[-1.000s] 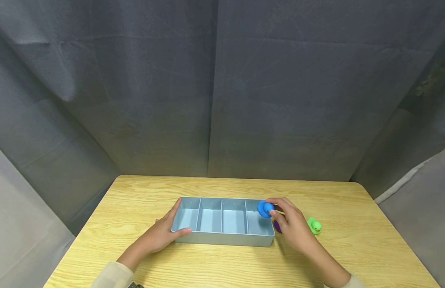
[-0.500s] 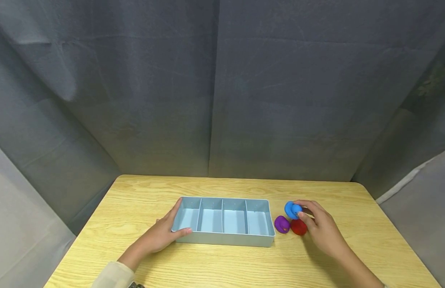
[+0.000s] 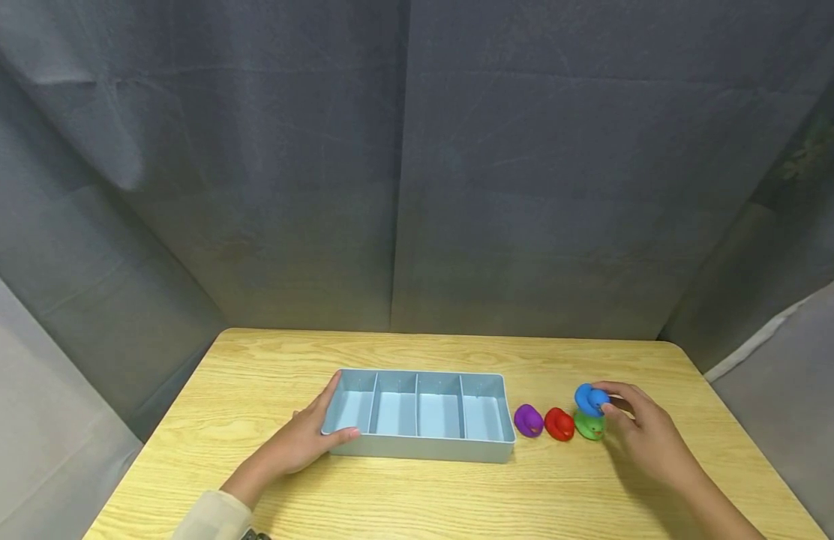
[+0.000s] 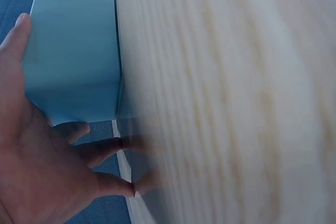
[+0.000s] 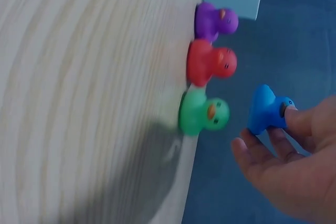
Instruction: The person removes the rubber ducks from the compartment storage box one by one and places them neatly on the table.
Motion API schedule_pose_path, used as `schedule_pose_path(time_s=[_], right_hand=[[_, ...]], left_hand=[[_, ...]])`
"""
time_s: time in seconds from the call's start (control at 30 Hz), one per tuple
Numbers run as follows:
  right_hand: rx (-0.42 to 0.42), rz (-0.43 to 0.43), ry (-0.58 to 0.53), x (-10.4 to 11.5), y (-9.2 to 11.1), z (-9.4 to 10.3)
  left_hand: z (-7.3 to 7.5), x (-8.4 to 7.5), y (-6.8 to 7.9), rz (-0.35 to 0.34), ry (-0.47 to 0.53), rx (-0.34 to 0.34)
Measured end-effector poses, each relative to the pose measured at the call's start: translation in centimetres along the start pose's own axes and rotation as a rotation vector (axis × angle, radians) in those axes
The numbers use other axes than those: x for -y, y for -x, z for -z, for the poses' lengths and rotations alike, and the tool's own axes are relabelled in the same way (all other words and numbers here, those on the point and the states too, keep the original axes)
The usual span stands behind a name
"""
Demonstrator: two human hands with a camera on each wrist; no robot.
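My right hand (image 3: 649,435) pinches a blue rubber duck (image 3: 592,400) between thumb and fingers. In the right wrist view this blue duck (image 5: 268,109) is held up off the table, apart from the others. Just below it in the head view sits a green rubber duck (image 3: 589,426), partly covered by it. A red rubber duck (image 3: 559,424) and a purple rubber duck (image 3: 528,421) stand in line to its left. My left hand (image 3: 301,441) rests against the left end of a light blue divided box (image 3: 424,448), fingers straight and spread, thumb along the front rim.
The box has several compartments in a row, with nothing in them. Its right end is close to the purple duck. The wooden table (image 3: 403,499) has its back edge near a grey curtain (image 3: 309,187), and curtains also hang at both sides.
My right hand has carried the blue duck rightward from over the box's right compartment, past the purple and red ducks, to above the green one. The left hand has stayed in place.
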State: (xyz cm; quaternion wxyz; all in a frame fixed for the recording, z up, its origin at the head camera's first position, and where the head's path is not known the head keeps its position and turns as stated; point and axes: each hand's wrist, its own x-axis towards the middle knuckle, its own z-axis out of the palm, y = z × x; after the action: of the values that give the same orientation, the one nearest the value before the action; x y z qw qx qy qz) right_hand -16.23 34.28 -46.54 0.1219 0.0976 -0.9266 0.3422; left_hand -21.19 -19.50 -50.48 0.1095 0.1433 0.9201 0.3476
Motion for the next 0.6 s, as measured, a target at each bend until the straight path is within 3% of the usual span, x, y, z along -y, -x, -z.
schedule_pose_path(time_s=[0.23, 0.6], right_hand=[[0.029, -0.041, 0.029, -2.6, 0.4, 1.2], [0.169, -0.174, 0.033, -5.4, 1.0, 1.5]], left_hand=[[0.0, 0.0, 0.0, -0.006, -0.002, 0.001], [0.1, -0.2, 0.0, 0.005, 0.002, 0.003]])
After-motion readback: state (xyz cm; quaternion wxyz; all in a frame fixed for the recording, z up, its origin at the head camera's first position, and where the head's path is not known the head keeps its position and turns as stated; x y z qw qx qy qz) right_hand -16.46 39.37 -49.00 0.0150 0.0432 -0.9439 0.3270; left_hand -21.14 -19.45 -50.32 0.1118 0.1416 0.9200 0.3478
